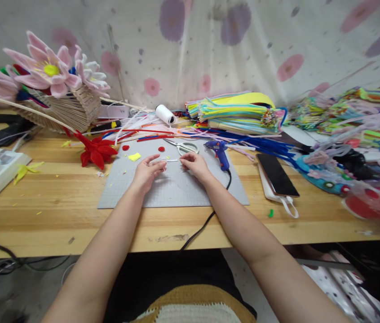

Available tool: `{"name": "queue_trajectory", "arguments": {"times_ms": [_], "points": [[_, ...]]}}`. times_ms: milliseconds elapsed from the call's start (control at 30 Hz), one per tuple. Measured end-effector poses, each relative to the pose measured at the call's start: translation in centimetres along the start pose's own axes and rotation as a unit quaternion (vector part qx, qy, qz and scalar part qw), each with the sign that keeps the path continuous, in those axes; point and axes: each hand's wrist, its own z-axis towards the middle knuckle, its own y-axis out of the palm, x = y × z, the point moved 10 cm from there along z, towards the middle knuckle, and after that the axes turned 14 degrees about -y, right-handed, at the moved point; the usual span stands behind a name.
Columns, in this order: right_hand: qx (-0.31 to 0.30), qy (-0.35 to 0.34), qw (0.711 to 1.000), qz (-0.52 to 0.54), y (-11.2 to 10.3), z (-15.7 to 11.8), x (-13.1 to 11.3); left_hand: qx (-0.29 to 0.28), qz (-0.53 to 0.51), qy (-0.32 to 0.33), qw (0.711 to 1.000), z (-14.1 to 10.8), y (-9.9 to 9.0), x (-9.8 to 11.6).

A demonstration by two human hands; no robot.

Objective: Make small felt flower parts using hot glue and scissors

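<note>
My left hand (148, 172) is over the grey cutting mat (176, 193), thumb and fingers brought together on something too small to make out. To its right, my right hand (195, 165) is closed in a pinch, and what it holds is hidden. A small white strip (171, 160) shows between the two hands. Scissors (187, 148) lie just behind my right hand. A blue glue gun (222, 154) rests at the mat's right side. Two red pieces (161, 149) and a yellow piece (134, 157) lie on the mat.
A red flower (97, 150) lies left of the mat, near a basket (75, 107) with pink flowers. Behind are a white thread spool (165, 115) and pipe cleaner bundles (237, 110). A phone (277, 175) lies right. The black cord (203, 226) crosses the table's front edge.
</note>
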Motion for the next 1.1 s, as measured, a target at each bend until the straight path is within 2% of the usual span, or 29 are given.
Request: {"name": "queue_trajectory", "arguments": {"times_ms": [167, 267, 433, 567, 700, 767, 867, 967, 1100], "points": [[-0.028, 0.004, 0.999, 0.023, 1.0, -0.2, -0.3, 0.009, 0.101, 0.041, 0.994, 0.0, 0.4, 0.0], [-0.051, 0.016, 0.998, 0.044, 1.8, -0.4, -0.5, 0.007, 0.188, 0.1, 0.977, -0.4, 1.2, 0.4], [-0.131, -0.054, 0.988, -0.054, 3.2, -0.9, -2.3, 0.029, 0.321, 0.171, 0.931, -1.5, 2.3, 1.3], [-0.159, -0.105, 0.971, -0.144, 3.9, -1.1, -3.0, 0.027, 0.363, 0.197, 0.91, -1.6, 2.9, 1.3], [-0.096, -0.119, 0.968, -0.201, 2.5, -0.6, -3.1, 0.035, 0.376, 0.221, 0.899, -1.3, 2.6, 1.6], [-0.044, -0.1, 0.973, -0.202, 1.3, -0.3, -2.7, 0.09, 0.4, 0.241, 0.88, -1.4, 1.7, 2.6], [0.006, -0.067, 0.981, -0.183, 0.0, -0.1, -1.8, 0.203, 0.41, 0.284, 0.843, -2.3, -0.4, 4.7], [0.01, -0.056, 0.985, -0.162, 0.2, -0.1, -1.2, 0.257, 0.384, 0.313, 0.83, -3.0, -1.6, 5.9], [-0.003, -0.062, 0.979, -0.192, 1.4, -0.1, -1.0, 0.258, 0.366, 0.303, 0.841, -2.6, -1.9, 5.7]]}}
